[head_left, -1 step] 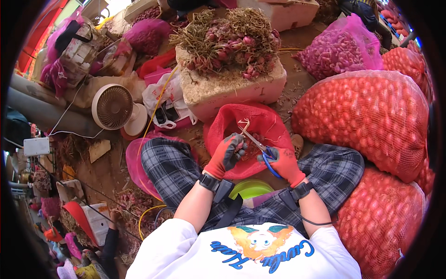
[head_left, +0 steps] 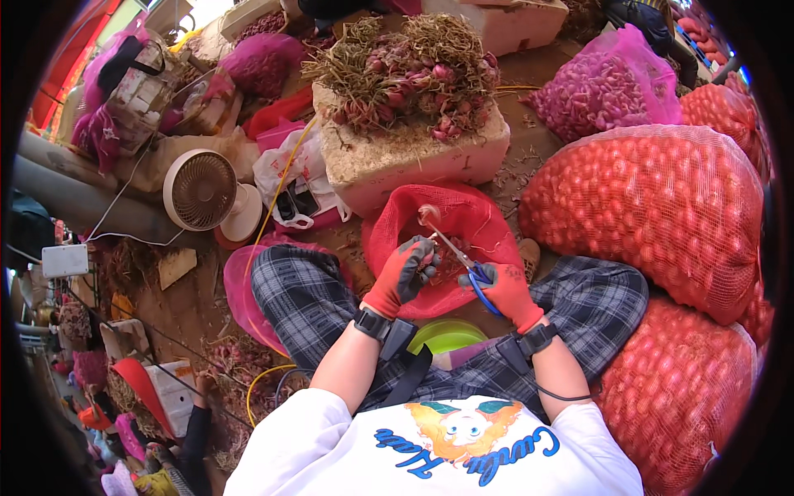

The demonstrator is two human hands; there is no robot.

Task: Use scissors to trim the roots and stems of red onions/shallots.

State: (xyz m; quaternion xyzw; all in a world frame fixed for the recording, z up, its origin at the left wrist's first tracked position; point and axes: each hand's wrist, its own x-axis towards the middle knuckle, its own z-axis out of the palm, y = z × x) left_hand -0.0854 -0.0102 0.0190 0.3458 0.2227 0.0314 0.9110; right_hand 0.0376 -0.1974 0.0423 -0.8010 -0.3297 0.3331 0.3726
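Observation:
My left hand (head_left: 400,277), in a red glove with dark grey fingers, is closed round a shallot, mostly hidden; its pale cut top (head_left: 431,239) peeks out by the fingertips. In my right hand (head_left: 511,293), gloved alike, is a pair of scissors (head_left: 456,252) with blue handles. The blades point up and left, their tips close to the shallot's top. A blurred pale scrap of stem (head_left: 428,214) hangs just beyond the tips. Both hands are over a red mesh bag (head_left: 484,207), its mouth rolled wide, with some shallots inside.
Ahead, a foam box (head_left: 418,169) carries a heap of shallots (head_left: 413,83) with dry stalks. Full red mesh sacks (head_left: 645,215) crowd my right, below a pink sack (head_left: 612,87). A white fan (head_left: 201,190) stands left. Between my legs lies a green bowl (head_left: 447,332).
The pale stem has come away from the shallot and now shows as a blurred scrap beyond the blade tips. The scissor blades look closer together. Both hands have barely moved.

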